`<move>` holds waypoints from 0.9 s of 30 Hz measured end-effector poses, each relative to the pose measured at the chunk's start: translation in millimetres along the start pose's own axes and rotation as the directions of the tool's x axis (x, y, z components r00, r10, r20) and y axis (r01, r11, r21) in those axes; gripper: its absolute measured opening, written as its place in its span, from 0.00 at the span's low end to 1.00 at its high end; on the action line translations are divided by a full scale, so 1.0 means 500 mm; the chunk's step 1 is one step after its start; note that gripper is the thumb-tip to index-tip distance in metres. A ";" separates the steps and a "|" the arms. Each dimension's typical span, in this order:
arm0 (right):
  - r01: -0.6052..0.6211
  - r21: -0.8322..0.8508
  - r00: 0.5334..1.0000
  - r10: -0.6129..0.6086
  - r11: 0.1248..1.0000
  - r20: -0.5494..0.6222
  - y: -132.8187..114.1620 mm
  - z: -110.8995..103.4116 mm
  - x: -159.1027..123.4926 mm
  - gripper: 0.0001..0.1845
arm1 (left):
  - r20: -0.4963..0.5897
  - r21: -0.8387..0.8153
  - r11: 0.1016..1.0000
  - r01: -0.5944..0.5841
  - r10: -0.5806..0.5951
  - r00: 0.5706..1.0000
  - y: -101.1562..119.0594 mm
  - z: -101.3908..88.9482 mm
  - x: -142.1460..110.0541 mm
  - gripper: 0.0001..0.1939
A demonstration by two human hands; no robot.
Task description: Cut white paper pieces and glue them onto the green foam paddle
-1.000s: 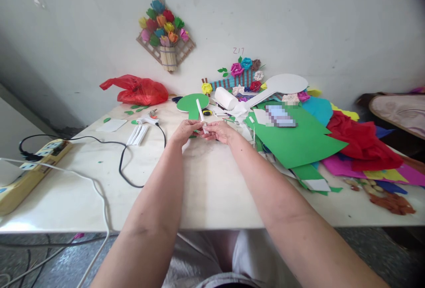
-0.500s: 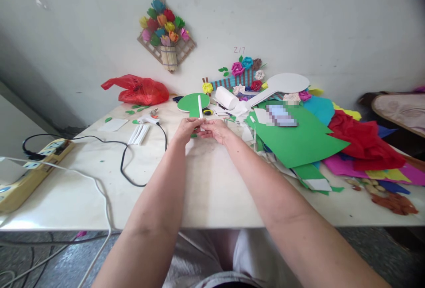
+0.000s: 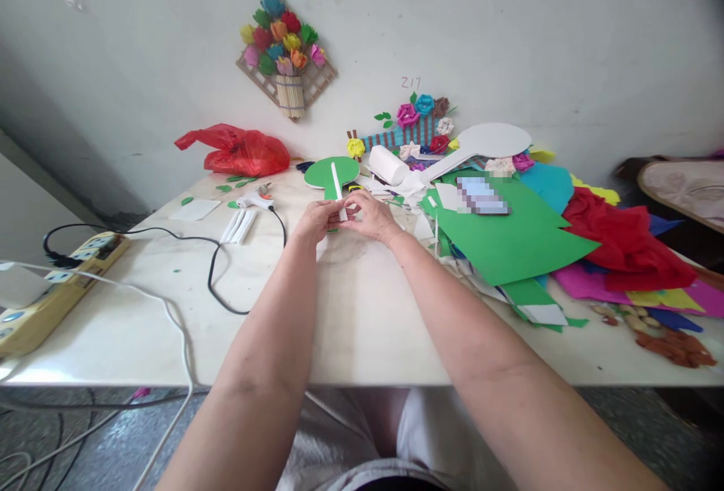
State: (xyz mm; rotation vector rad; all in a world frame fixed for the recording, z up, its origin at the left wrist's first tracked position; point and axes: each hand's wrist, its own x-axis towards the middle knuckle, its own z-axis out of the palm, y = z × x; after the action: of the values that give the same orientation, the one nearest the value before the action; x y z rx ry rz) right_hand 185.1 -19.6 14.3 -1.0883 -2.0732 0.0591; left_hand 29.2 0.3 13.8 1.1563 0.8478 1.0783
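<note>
"White stick (image 3: 335, 179): where, and how is it held?"

"At twelve o'clock above the table (image 3: 373, 325), tip between eleven and twelve. The left hand (image 3: 317, 219) pinches its near end, likely leaving the length free; the right hand (image 3: 375, 217) curls beside that end, whether gripping I cannot tell. A green paddle shape (image 3: 317, 170) lies beyond."

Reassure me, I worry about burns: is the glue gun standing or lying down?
Lying down: the glue gun rests flat on the table, apart from the hands, which handle a white strip. Whether hot, cannot tell.
</note>
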 end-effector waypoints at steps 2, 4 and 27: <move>0.034 -0.053 0.999 -0.033 0.998 0.031 -0.004 0.004 -0.001 0.17 | 0.009 -0.002 1.000 0.005 -0.005 1.000 -0.002 -0.001 0.001 0.13; 0.039 -0.093 0.998 -0.035 0.995 0.043 -0.006 0.005 -0.002 0.14 | 0.007 -0.011 1.000 0.011 -0.011 1.000 -0.005 -0.002 0.003 0.11; -0.118 0.148 0.984 0.136 0.982 -0.119 0.001 0.005 0.000 0.13 | 0.035 0.007 1.000 -0.025 0.025 0.999 -0.005 -0.002 -0.001 0.12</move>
State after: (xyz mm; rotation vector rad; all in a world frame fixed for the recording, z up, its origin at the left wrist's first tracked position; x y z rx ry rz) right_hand 183.8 -18.6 12.3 -1.1075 -1.8546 0.1906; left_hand 28.8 -0.1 11.2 1.1912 0.8124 1.0730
